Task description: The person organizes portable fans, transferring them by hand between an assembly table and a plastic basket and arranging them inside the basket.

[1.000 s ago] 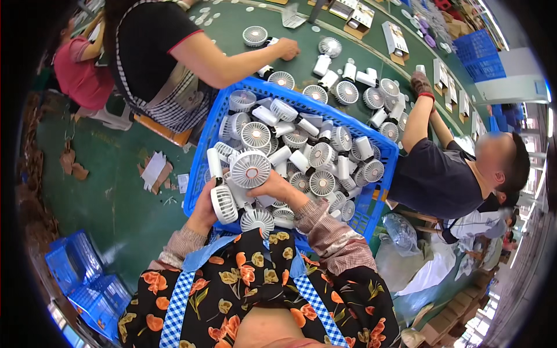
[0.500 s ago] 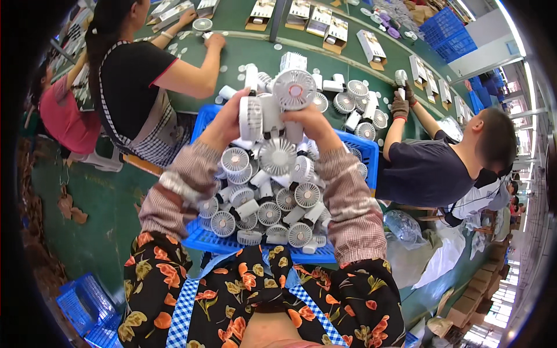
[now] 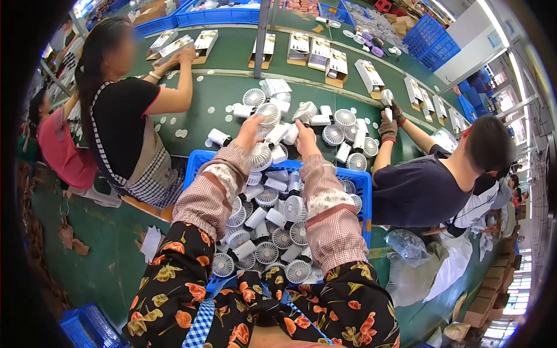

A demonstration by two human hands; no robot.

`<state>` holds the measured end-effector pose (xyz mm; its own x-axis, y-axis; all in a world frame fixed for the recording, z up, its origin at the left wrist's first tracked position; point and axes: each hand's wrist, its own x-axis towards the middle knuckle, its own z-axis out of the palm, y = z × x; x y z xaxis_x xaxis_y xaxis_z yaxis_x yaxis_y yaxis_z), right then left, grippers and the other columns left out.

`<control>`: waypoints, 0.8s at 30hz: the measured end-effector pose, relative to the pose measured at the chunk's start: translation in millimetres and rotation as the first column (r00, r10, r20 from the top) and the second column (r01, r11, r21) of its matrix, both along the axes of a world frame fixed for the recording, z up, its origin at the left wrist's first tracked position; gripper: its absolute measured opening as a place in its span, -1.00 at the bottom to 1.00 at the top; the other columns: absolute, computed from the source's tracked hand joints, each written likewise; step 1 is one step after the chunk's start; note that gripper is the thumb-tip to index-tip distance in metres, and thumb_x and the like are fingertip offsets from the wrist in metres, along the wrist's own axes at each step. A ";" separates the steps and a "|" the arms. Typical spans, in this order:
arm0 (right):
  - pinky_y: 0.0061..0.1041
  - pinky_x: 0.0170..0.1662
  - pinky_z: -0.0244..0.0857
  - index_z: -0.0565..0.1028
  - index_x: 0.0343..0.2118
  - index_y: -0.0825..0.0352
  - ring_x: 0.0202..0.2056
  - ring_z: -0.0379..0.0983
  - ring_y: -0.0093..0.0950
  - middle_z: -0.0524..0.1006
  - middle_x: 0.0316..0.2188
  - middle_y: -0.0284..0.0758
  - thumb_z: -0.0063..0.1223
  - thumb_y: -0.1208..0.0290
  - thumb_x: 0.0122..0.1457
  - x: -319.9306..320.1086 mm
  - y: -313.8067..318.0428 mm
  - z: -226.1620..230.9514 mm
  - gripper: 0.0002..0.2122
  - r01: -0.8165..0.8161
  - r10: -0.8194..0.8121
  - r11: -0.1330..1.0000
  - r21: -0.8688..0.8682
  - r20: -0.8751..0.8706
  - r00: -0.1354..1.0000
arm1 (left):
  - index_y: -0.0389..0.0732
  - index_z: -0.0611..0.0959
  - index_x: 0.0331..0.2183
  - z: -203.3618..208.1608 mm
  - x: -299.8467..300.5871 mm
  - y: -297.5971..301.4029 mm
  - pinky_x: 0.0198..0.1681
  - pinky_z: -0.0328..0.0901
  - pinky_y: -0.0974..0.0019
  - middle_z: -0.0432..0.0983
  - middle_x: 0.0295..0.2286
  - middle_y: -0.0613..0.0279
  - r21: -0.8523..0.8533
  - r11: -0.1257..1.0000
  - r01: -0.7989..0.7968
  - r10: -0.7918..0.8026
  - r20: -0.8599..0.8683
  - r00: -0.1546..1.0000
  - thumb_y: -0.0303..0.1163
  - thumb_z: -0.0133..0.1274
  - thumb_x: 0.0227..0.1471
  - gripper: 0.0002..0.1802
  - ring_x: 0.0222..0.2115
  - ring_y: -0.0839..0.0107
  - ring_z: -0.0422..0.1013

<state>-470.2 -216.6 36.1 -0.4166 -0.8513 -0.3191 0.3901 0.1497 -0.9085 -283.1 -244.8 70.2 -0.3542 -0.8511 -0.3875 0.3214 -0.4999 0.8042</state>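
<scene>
Both my arms stretch over a blue basket (image 3: 194, 165) heaped with white handheld fans (image 3: 267, 253) to the green table's edge. My left hand (image 3: 248, 134) is closed on a white handheld fan (image 3: 268, 113), its round head above my fingers. A little to the right, my right hand (image 3: 306, 141) has its fingers against another handheld fan (image 3: 304, 111) with a tilted head. Loose fans, among them a handle (image 3: 278, 133), lie between the hands. Part of each hand's grip is hidden behind the fans.
More fans (image 3: 333, 134) lie right of my hands on the green table (image 3: 226, 87). Open boxes (image 3: 299, 46) line the far side beside a metal post (image 3: 262, 40). One co-worker (image 3: 125, 87) handles a box at left; another (image 3: 441, 174) in gloves holds a fan at right.
My hands have moved forward from above the basket to the table, taking a bunch of fans with them, and have spread apart. The left co-worker's hands moved to a box.
</scene>
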 end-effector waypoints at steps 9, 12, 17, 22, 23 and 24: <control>-0.37 0.06 0.07 0.14 0.04 0.48 0.00 0.20 -0.19 0.25 -0.03 -0.03 0.13 0.45 -0.13 20.5 114.1 13.0 -0.37 -0.257 0.045 0.962 -0.089 -0.880 0.473 | -0.01 0.16 0.09 -0.6 52.0 74.6 0.03 0.08 0.04 0.11 -0.03 -0.21 -0.430 0.661 0.614 0.244 0.898 0.365 -0.10 0.26 -0.38 -0.03 -0.01 -0.08 0.10; -0.32 0.10 0.01 0.18 0.01 0.45 0.04 0.14 -0.14 0.24 -0.03 -0.04 0.10 0.51 -0.14 30.4 157.2 22.7 -0.42 -0.324 0.079 0.943 -0.077 -0.894 0.442 | 0.03 0.18 0.09 9.1 50.6 95.9 0.01 0.11 0.05 0.10 -0.04 -0.25 -0.400 0.563 0.724 0.291 0.915 0.279 -0.16 0.27 -0.40 -0.03 -0.03 -0.07 0.14; -0.33 0.10 0.02 0.22 -0.02 0.44 0.03 0.15 -0.14 0.26 -0.04 -0.05 0.08 0.53 -0.13 50.1 228.2 20.9 -0.47 -0.316 0.170 0.948 -0.017 -0.816 0.553 | 0.08 0.24 0.05 -11.0 41.0 67.3 -0.20 0.30 0.10 0.17 -0.07 -0.18 -0.514 0.543 0.664 0.366 0.856 0.365 -0.31 0.23 -0.33 -0.17 -0.24 -0.04 0.35; -0.42 -0.04 0.20 0.28 -0.05 0.39 -0.03 0.25 -0.26 0.28 -0.05 -0.14 0.08 0.55 -0.15 52.9 294.8 33.9 -0.50 -0.233 0.110 0.973 0.002 -0.884 0.455 | 0.08 0.23 0.05 -30.5 43.4 17.8 -0.20 0.30 0.08 0.08 -0.01 -0.18 -0.506 0.724 0.469 0.478 0.858 0.189 -0.52 0.06 -0.24 -0.25 -0.22 -0.07 0.32; -0.42 -0.03 0.19 0.28 -0.05 0.39 -0.03 0.24 -0.25 0.28 -0.04 -0.14 0.07 0.55 -0.16 51.2 300.7 34.5 -0.50 -0.203 0.127 0.978 0.040 -0.891 0.435 | 0.06 0.22 0.05 -39.4 49.3 16.2 -0.18 0.28 0.07 0.07 -0.01 -0.20 -0.494 0.772 0.399 0.492 0.863 0.117 -0.55 0.04 -0.25 -0.25 -0.20 -0.10 0.30; -0.40 0.00 0.16 0.28 -0.06 0.39 -0.02 0.23 -0.23 0.28 -0.04 -0.13 0.07 0.55 -0.17 47.9 305.2 34.5 -0.50 -0.202 0.164 0.976 0.078 -0.876 0.455 | 0.02 0.21 0.06 -49.7 58.2 17.4 -0.11 0.23 0.07 0.06 -0.01 -0.24 -0.489 0.794 0.361 0.477 0.869 0.129 -0.56 0.03 -0.27 -0.23 -0.14 -0.15 0.24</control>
